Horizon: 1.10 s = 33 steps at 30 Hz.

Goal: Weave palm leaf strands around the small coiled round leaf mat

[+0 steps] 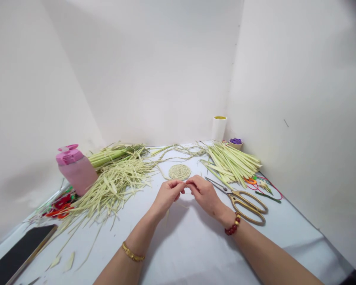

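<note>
My left hand [167,195] and my right hand [203,193] meet over the middle of the white table [195,245], fingers pinched together on a thin pale leaf strip [186,185] between them. A piece of that strip hangs below the left palm. Just beyond the fingertips lies a small round woven coil [179,171], with a braided cord [180,149] running off behind it. The left wrist wears a gold bracelet, the right wrist a red bead bracelet.
Gold-handled scissors [243,200] lie right of my right hand. A heap of shredded leaf strips [115,184] and a pink bottle [75,168] sit left; a bundle of leaf strips [233,161], a white tape roll [219,127] and a small bowl [235,143] far right. A dark tablet [16,255] lies near left.
</note>
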Tool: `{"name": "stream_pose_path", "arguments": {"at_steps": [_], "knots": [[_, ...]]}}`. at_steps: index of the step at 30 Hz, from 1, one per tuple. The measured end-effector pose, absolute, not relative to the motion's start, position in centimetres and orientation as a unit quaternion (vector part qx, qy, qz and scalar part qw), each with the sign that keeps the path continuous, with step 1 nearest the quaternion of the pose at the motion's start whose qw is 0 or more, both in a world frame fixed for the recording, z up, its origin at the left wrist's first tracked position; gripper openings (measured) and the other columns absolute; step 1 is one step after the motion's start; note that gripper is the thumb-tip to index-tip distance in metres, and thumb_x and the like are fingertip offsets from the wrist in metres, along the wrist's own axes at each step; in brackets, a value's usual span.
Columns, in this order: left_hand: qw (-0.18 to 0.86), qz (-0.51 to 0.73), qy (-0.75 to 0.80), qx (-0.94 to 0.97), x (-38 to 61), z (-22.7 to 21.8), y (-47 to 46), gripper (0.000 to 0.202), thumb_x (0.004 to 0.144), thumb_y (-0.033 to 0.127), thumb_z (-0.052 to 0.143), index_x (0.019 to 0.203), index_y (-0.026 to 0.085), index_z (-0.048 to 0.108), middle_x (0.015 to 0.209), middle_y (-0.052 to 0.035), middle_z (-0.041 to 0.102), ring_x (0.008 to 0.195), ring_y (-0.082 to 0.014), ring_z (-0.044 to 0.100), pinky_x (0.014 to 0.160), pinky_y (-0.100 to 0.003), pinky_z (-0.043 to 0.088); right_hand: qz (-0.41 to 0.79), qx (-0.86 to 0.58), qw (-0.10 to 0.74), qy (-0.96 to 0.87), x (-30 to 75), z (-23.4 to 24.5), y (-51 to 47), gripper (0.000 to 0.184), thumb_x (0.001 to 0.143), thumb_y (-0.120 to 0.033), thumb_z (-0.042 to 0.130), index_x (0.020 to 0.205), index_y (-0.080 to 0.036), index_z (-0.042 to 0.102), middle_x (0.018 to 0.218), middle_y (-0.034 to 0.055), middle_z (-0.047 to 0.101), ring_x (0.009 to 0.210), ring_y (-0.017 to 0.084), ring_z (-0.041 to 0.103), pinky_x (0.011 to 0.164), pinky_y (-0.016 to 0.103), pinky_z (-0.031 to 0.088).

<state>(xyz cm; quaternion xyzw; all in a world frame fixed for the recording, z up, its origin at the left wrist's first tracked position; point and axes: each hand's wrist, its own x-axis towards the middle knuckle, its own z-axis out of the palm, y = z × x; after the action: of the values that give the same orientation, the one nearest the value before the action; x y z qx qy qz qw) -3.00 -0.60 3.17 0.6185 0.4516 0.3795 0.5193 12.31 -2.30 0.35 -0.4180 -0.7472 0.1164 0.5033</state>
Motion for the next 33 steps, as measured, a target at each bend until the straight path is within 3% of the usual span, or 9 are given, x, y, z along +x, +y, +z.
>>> {"name": "stream_pose_path", "arguments": {"at_steps": [5, 9, 19, 24, 28, 30, 33], "knots": [[0.593, 0.383, 0.443, 0.553, -3.2, 3.3, -0.4, 0.050, 0.078, 0.060, 0.050, 0.079, 0.012, 0.062, 0.067, -0.0054, 0.064, 0.053, -0.0128, 0.058, 0.053, -0.025, 0.043, 0.094, -0.412, 0.500, -0.756, 12.5, 0.5, -2.4, 0.021, 0.092, -0.016, 0.041, 0.085, -0.020, 0.060, 0.080, 0.0035, 0.058, 0.075, 0.015, 0.055, 0.071, 0.026, 0.043], [0.624, 0.355, 0.444, 0.536, -3.3, 3.0, -0.4, 0.062, 0.077, 0.069, 0.042, 0.085, 0.011, 0.061, 0.074, -0.0096, 0.068, 0.058, -0.0163, 0.064, 0.054, -0.027, 0.047, 0.093, -0.397, 0.510, -0.758, 12.5, 0.5, -2.4, 0.020, 0.091, -0.014, 0.043, 0.084, -0.021, 0.060, 0.082, 0.0035, 0.057, 0.076, 0.014, 0.056, 0.071, 0.025, 0.044], [0.635, 0.297, 0.432, 0.567, -3.6, 3.1, -0.4, 0.040, 0.070, 0.051, 0.068, 0.080, 0.013, 0.065, 0.075, -0.0056, 0.069, 0.065, -0.0126, 0.064, 0.062, -0.023, 0.046, 0.086, -0.412, 0.473, -0.774, 13.0, 0.3, -2.2, 0.021, 0.090, -0.014, 0.042, 0.081, -0.020, 0.059, 0.082, 0.0024, 0.054, 0.073, 0.013, 0.053, 0.069, 0.024, 0.042], [0.634, 0.284, 0.420, 0.584, -3.7, 2.8, -0.4, 0.035, 0.070, 0.048, 0.069, 0.076, 0.014, 0.064, 0.076, -0.0058, 0.069, 0.066, -0.0137, 0.064, 0.065, -0.026, 0.047, 0.089, -0.416, 0.461, -0.779, 13.0, 0.3, -2.1, 0.020, 0.091, -0.015, 0.042, 0.080, -0.020, 0.058, 0.084, 0.0029, 0.056, 0.074, 0.013, 0.054, 0.070, 0.025, 0.043], [0.654, 0.357, 0.389, 0.542, -3.5, 2.9, -0.4, 0.028, 0.073, 0.042, 0.069, 0.077, 0.015, 0.064, 0.083, -0.0046, 0.067, 0.076, -0.0131, 0.062, 0.072, -0.026, 0.046, 0.048, -0.449, 0.537, -0.712, 12.4, 0.5, -2.5, 0.014, 0.089, -0.017, 0.044, 0.092, -0.019, 0.058, 0.100, 0.0084, 0.057, 0.092, 0.018, 0.054, 0.077, 0.030, 0.043], [0.674, 0.410, 0.361, 0.498, -3.4, 2.9, -0.4, 0.024, 0.073, 0.039, 0.070, 0.077, 0.016, 0.064, 0.085, -0.0029, 0.065, 0.080, -0.0113, 0.059, 0.076, -0.025, 0.045, 0.053, -0.473, 0.560, -0.678, 11.9, 0.7, -2.9, 0.010, 0.088, -0.018, 0.046, 0.086, -0.019, 0.056, 0.088, 0.0063, 0.058, 0.085, 0.019, 0.054, 0.074, 0.030, 0.043], [0.686, 0.480, 0.339, 0.430, -3.3, 3.1, -0.2, 0.022, 0.070, 0.036, 0.073, 0.078, 0.016, 0.065, 0.077, 0.0006, 0.060, 0.074, -0.0079, 0.055, 0.075, -0.022, 0.044, 0.159, -0.474, 0.527, -0.688, 10.9, 0.8, -3.5, 0.009, 0.087, -0.021, 0.050, 0.080, -0.020, 0.056, 0.078, 0.0017, 0.061, 0.074, 0.016, 0.054, 0.069, 0.029, 0.042]]}}
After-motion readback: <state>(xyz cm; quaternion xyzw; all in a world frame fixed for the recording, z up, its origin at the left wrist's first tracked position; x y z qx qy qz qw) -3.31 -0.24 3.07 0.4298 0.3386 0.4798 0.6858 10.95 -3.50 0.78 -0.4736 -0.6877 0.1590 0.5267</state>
